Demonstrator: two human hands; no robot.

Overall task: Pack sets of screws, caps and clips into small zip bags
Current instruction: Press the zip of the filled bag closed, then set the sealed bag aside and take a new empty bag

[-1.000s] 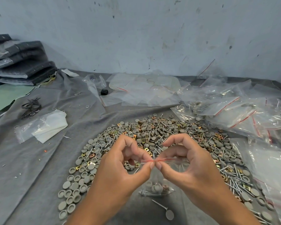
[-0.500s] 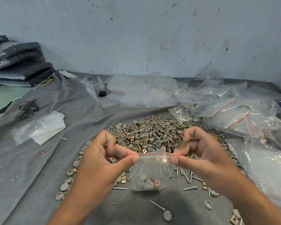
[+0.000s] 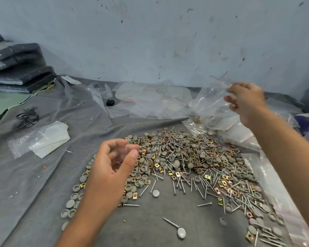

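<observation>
A heap of grey caps (image 3: 175, 163), brass clips (image 3: 157, 165) and silver screws (image 3: 205, 189) is spread over the grey cloth (image 3: 43, 184). My left hand (image 3: 112, 168) hovers over the heap's left side with its fingers loosely curled and nothing in them. My right hand (image 3: 244, 102) is raised at the far right, thumb and forefinger apart. A filled small zip bag (image 3: 207, 104) hangs blurred just left of its fingertips, parts gathered at its lower end. Filled bags with red zip lines (image 3: 234, 129) lie beneath it.
Empty clear bags (image 3: 150, 98) lie at the back against the wall. A bag holding white paper (image 3: 41, 139) and black wire ties (image 3: 27, 116) sit at the left. Dark folded stacks (image 3: 20, 68) fill the far left corner. A lone screw with a cap (image 3: 177, 229) lies near me.
Both hands were pinching the filled bag's zip edge in front of me. The right hand has carried it up and right over the filled bags; the left hand let go.
</observation>
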